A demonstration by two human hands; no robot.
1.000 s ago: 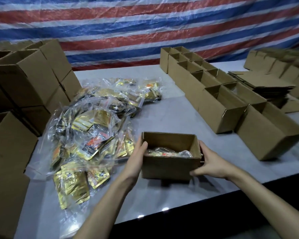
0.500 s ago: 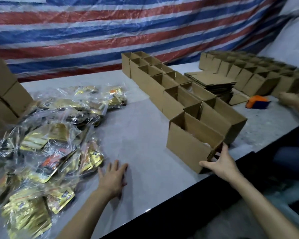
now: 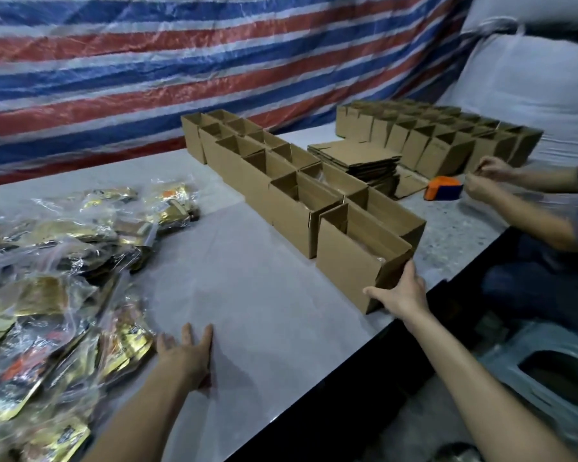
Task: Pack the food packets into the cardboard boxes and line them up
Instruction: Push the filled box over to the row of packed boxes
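R hand [image 3: 401, 292] on box [image 3: 346, 261] end, long axis fwd-left

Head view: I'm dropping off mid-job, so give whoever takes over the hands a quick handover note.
Left hand: open, flat on the table, holding nothing.
Right hand: open, fingers pressed against the near end of the nearest box, which closes the box row.
Food packets: large loose pile on the left, unpacked.
Done: that box looks lined up; its contents barely show.
Left: fill further boxes from the pile and extend the row.
Another person's hands work at far right.
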